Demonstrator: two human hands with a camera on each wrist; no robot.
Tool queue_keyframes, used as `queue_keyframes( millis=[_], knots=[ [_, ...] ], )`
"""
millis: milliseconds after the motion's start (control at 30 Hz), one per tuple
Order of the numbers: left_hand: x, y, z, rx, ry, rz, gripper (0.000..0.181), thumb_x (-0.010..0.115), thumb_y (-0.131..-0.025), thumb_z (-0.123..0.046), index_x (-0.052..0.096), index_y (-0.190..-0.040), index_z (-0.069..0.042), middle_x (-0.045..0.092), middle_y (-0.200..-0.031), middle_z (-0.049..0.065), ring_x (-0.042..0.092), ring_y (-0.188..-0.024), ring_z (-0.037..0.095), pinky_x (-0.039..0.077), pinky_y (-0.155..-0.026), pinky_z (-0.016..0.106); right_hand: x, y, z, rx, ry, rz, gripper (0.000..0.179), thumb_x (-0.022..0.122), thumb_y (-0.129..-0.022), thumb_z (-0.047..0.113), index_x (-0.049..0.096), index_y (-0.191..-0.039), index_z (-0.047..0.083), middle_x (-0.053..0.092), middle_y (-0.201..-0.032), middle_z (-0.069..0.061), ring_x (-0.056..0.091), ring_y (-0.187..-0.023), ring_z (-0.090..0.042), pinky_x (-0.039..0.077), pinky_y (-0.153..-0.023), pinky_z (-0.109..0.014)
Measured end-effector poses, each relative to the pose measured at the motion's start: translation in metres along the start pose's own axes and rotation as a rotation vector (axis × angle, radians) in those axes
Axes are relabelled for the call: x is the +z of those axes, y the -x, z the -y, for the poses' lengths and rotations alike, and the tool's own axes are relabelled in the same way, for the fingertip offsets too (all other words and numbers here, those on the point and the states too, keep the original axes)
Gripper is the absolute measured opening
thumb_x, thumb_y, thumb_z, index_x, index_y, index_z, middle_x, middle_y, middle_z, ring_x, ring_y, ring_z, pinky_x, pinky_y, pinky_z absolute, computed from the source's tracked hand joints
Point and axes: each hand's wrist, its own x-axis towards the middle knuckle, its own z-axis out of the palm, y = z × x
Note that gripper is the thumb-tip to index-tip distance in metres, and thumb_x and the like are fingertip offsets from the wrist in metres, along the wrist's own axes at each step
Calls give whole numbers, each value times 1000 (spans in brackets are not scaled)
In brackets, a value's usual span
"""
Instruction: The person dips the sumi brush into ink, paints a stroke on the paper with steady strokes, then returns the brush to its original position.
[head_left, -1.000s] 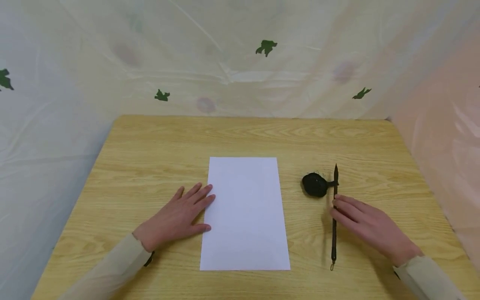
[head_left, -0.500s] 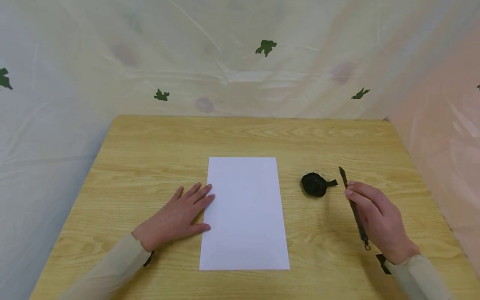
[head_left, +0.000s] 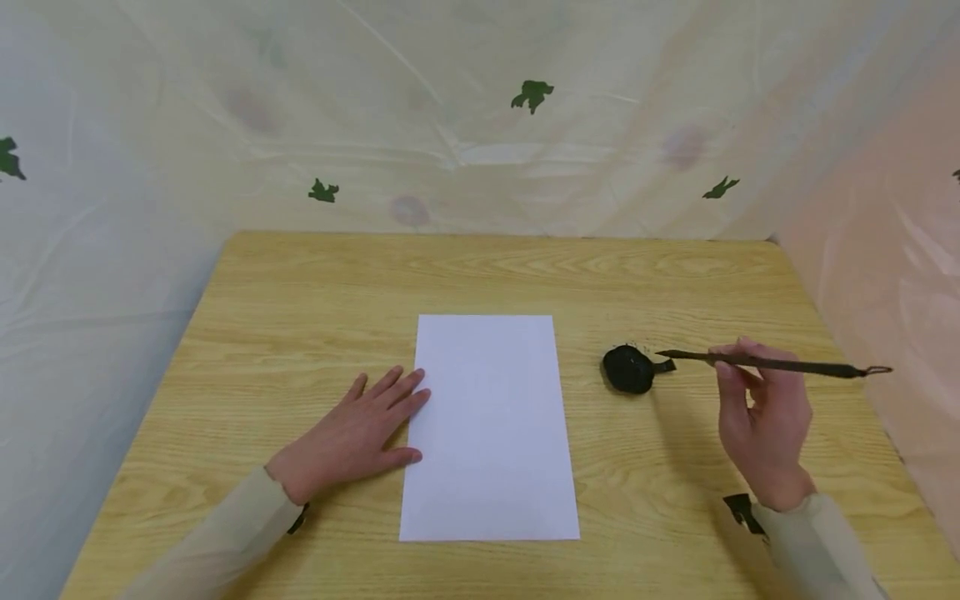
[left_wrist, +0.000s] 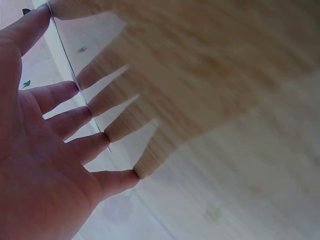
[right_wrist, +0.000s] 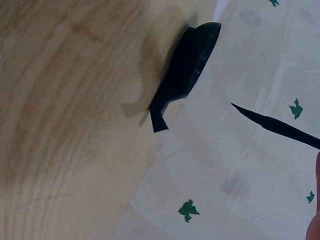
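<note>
My right hand (head_left: 768,417) pinches a dark calligraphy brush (head_left: 787,364) between thumb and fingers, raised over the table. The brush lies nearly level, its pointed tip to the left and its hanging loop to the right. Close by that tip sits a small black ink dish (head_left: 628,369) with a short handle; in the right wrist view the brush (right_wrist: 282,127) is apart from the dish (right_wrist: 187,62). My left hand (head_left: 348,442) rests flat with spread fingers, its fingertips on the left edge of a blank white sheet of paper (head_left: 491,433). The left wrist view shows its palm side (left_wrist: 45,165).
A wood-grain table (head_left: 300,275) carries everything. Pale translucent sheeting (head_left: 465,150) with green bird shapes hangs behind it and along both sides. Small dark specks dot the tabletop at the dish's far rim.
The right hand has lifted the brush and moved right, turning it from pointing away to lying level with its tip leftward. Left hand, paper and dish stay in place.
</note>
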Motion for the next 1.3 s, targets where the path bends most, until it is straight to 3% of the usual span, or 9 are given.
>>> queue_keyframes(
  millis=[333, 567, 1300],
  knots=[
    [2, -1, 0, -10, -2, 9, 83, 67, -96, -56, 40, -160, -11, 25, -170, 9, 20, -156, 37, 21, -116, 72, -3, 16, -25, 155, 6, 131, 29, 62, -102, -1, 53, -121, -21, 62, -107, -28, 65, -100, 5, 50, -85, -8],
    [3, 0, 0, -3, 8, -1, 83, 68, -96, -55, 40, -160, -11, 26, -170, 9, 20, -156, 38, 22, -115, 74, -1, 23, -33, 154, 37, 210, 28, 60, -101, -6, 54, -126, -18, 58, -106, -35, 62, -107, 4, 49, -89, -9],
    [1, -1, -1, -2, -3, -6, 82, 68, -96, -56, 41, -159, -11, 26, -170, 9, 20, -156, 38, 23, -115, 74, 0, 25, -39, 128, 108, 279, 33, 61, -104, 6, 58, -130, -13, 61, -109, -33, 57, -111, 8, 45, -90, -5]
  ],
)
